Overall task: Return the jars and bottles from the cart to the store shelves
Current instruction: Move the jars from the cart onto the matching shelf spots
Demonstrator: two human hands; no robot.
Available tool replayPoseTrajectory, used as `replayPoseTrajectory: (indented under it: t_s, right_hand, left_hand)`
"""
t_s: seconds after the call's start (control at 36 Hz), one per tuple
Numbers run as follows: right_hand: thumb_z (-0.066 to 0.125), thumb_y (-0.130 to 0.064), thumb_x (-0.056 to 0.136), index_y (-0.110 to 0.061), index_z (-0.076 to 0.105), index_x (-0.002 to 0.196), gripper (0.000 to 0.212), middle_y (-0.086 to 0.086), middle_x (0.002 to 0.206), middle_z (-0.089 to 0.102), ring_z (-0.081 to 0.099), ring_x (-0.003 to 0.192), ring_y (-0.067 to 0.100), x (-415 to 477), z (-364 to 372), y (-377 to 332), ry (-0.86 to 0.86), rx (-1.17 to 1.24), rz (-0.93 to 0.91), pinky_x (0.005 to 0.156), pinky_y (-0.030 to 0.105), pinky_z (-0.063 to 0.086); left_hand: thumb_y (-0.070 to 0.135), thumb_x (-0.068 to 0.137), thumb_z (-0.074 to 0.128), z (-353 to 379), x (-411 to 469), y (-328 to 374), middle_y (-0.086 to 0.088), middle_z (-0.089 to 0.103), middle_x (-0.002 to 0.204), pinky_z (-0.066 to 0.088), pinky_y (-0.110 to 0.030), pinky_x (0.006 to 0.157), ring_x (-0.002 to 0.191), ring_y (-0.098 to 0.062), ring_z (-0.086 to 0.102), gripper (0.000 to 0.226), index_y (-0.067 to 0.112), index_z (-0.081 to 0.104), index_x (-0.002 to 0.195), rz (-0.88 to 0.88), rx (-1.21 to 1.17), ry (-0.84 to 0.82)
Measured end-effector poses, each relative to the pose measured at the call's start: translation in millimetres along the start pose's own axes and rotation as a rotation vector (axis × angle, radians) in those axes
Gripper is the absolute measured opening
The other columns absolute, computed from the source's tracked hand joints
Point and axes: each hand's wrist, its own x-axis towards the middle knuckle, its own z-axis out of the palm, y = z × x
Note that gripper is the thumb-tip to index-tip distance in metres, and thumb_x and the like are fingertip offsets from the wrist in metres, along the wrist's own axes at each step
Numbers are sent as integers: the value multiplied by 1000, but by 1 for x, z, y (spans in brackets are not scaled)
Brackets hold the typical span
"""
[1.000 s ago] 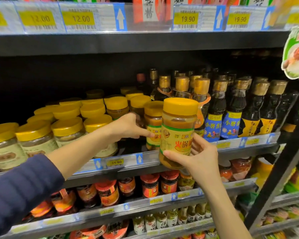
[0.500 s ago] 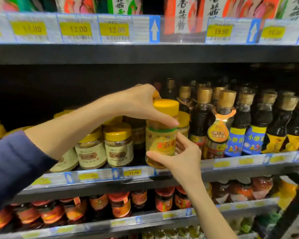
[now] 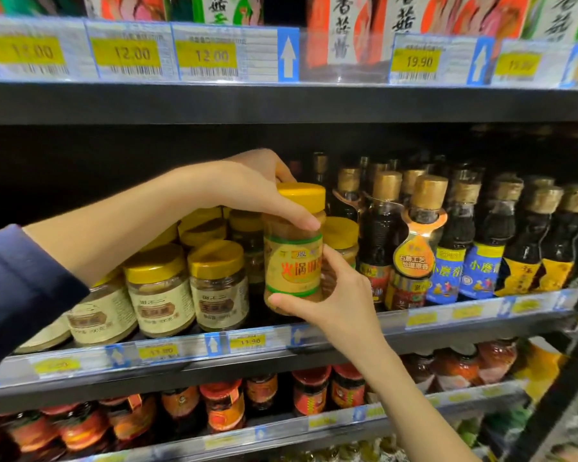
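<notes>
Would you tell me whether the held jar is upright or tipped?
Upright: the jar has its yellow lid on top and its label level.

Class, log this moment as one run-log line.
phase: shelving | yellow-lidded jar: upright at shelf front | left hand: grips jar top | right hand: holds jar bottom

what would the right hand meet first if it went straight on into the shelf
Likely the yellow-lidded jar just behind the held jar that the right hand grips; depth there is unclear.

Yellow-lidded jar (image 3: 292,258) — upright, at shelf (image 3: 314,331)
</notes>
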Motion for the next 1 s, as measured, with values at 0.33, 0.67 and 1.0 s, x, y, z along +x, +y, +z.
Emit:
replayPoseTrajectory:
  t_s: [0.33,0.67,1.0]
  right_hand:
    - [72,-51,71,-28,40,139,79,-15,138,46,38,125,-3,-25,-19,16,-170,-111,1,106,21,33]
    - [61,-44,84,-21,45,136,59,-8,132,52,42,126,8,-45,-26,37,-222,-426,-160,105,7,-6]
    - [69,-37,77,-17,59,123,52,-5,117,64,53,114,14,-46,-25,45,-173,-388,-200,106,12,7]
  left_hand:
    - [60,46,73,9,5,-19,10,60,111,52,-22,77,94,-5,58,86,28,54,124,23,-116,-77]
    - [59,47,77,32,16,-41,7,59,116,54,-29,85,99,-8,59,92,23,50,127,35,-33,-169]
    - [68,42,73,42,19,-48,0,45,140,49,-31,91,120,-20,50,113,25,36,140,-15,37,-191]
